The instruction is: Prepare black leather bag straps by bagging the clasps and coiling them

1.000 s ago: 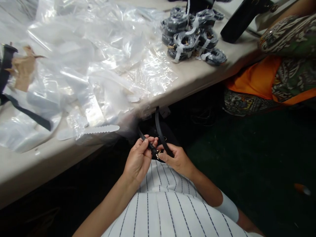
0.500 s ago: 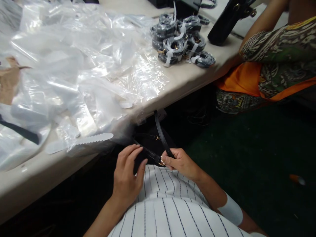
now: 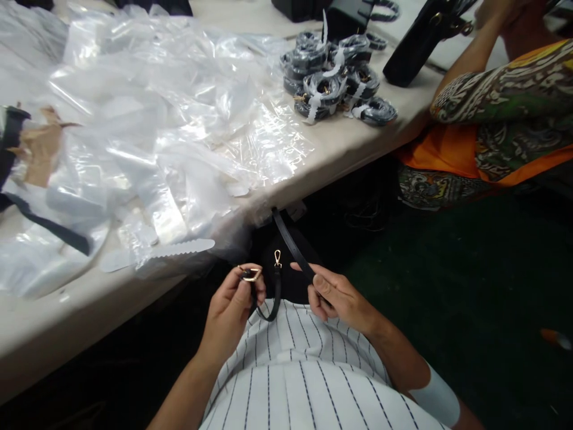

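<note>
A thin black strap [image 3: 290, 245] with gold hardware runs from under the table edge down to my lap. My left hand [image 3: 233, 310] pinches the strap's end at a gold ring [image 3: 250, 274], and a short loop with a gold clasp [image 3: 277, 258] curls up beside it. My right hand [image 3: 338, 295] grips the long part of the strap between thumb and fingers. Both hands sit just below the table's front edge, above my striped shirt.
A heap of clear plastic bags [image 3: 161, 125] covers the beige table [image 3: 358, 143]. Several coiled, wrapped black straps [image 3: 333, 83] are piled at the far right, beside a black bag [image 3: 416, 42]. A person in patterned orange clothing [image 3: 492, 119] sits at right. Another person's hand [image 3: 38, 152] is at left.
My left hand left the strap, then took hold of its end again at the gold ring. The end has come free and curls into a loop. My right hand slid along the strap.
</note>
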